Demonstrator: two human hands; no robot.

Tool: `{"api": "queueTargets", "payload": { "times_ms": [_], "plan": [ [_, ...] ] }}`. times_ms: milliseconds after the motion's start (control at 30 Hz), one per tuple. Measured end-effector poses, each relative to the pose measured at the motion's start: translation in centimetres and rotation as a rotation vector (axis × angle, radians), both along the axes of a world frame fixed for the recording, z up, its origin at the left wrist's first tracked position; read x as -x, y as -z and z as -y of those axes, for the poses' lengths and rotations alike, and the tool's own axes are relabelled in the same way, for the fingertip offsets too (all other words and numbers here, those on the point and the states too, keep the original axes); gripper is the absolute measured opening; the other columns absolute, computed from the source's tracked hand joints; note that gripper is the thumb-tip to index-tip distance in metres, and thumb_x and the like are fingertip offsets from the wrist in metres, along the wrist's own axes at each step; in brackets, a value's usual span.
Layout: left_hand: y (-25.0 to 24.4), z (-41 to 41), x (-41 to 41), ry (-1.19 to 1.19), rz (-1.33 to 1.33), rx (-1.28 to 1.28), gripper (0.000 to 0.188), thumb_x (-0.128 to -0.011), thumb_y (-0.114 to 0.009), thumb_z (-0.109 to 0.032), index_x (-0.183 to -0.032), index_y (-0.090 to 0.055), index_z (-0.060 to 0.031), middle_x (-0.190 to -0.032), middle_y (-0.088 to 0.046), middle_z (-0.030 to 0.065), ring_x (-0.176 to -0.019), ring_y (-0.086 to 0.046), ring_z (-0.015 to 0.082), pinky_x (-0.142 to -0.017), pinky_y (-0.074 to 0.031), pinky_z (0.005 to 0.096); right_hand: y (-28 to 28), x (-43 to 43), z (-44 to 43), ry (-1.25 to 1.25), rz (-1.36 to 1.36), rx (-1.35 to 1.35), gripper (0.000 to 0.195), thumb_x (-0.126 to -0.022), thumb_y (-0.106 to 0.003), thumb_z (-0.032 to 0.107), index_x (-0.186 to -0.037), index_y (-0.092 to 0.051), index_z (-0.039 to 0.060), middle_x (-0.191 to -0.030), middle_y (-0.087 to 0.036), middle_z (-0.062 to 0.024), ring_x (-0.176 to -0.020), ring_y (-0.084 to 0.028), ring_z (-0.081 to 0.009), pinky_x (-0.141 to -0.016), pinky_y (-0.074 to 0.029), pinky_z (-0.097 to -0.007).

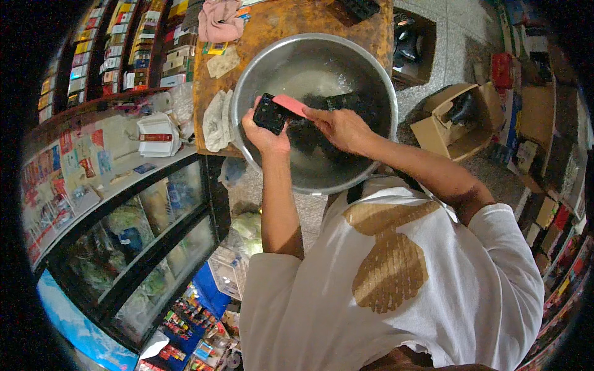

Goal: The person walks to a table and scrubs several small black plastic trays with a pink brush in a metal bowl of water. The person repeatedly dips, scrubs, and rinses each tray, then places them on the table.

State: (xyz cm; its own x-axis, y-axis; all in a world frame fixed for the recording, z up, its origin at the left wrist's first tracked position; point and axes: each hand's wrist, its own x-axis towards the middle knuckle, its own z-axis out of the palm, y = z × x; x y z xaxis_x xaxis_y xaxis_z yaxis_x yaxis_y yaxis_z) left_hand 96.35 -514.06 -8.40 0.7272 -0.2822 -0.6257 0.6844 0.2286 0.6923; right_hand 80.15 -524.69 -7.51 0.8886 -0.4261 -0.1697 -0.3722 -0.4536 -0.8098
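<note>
A large metal basin (390, 92) with liquid in it stands in front of me, partly on the wooden table. Over its left side, my left hand (271, 139) holds a small black boxy object (270, 114) with light spots on its face. My right hand (345, 130) grips a flat pink pad (290, 104) with a dark underside, perhaps a sponge or a brush. The pad's far end reaches the top right corner of the black object. Deeper in the basin, behind my right hand, lies another dark object (343, 101), partly hidden and hard to make out.
The worn wooden table (287, 18) bears a pink cloth (220, 21) and a whitish cloth (217, 120) left of the basin. Open cardboard boxes (457, 123) sit on the floor to the right. A glass-fronted display case (139, 227) runs along the left, with stocked shelves (111, 51) behind.
</note>
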Motion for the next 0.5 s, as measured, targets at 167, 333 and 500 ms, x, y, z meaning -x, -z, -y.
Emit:
{"api": "queueTargets", "payload": {
  "times_ms": [167, 333, 500],
  "plan": [
    [-1.9, 0.3, 0.5, -0.003, -0.065, -0.059, 0.050, -0.087, -0.044, -0.046, -0.117, -0.063, -0.0115, -0.111, -0.067, 0.0075, -0.103, -0.061, 0.0272, -0.092, -0.041, 0.0487, 0.3, 1.8, -0.3, -0.132, -0.043, 0.174, 0.043, -0.094, -0.056, 0.018, -0.137, -0.053, 0.0214, -0.075, -0.064, -0.0213, -0.062, -0.063, -0.0402, -0.057, -0.051, -0.0471],
    [-1.4, -0.6, 0.6, 0.078, -0.002, -0.034, 0.050, -0.085, -0.045, -0.046, -0.116, -0.065, -0.0116, -0.111, -0.067, 0.0061, -0.105, -0.061, 0.0276, -0.091, -0.041, 0.0479, 2.7, 1.4, -0.5, -0.072, 0.187, -0.224, 0.046, -0.094, -0.054, 0.021, -0.139, -0.051, 0.0290, -0.074, -0.065, -0.0213, -0.063, -0.065, -0.0388, -0.061, -0.053, -0.0497],
    [-2.3, 0.3, 0.6, -0.005, -0.040, -0.081, 0.050, -0.086, -0.043, -0.045, -0.114, -0.065, -0.0099, -0.110, -0.067, 0.0066, -0.104, -0.063, 0.0298, -0.089, -0.045, 0.0538, 1.1, 1.2, 1.3, -0.263, -0.028, 0.264, 0.054, -0.092, -0.048, 0.019, -0.145, -0.041, 0.0252, -0.072, -0.065, -0.0205, -0.060, -0.065, -0.0383, -0.052, -0.050, -0.0510]
  ]
}}
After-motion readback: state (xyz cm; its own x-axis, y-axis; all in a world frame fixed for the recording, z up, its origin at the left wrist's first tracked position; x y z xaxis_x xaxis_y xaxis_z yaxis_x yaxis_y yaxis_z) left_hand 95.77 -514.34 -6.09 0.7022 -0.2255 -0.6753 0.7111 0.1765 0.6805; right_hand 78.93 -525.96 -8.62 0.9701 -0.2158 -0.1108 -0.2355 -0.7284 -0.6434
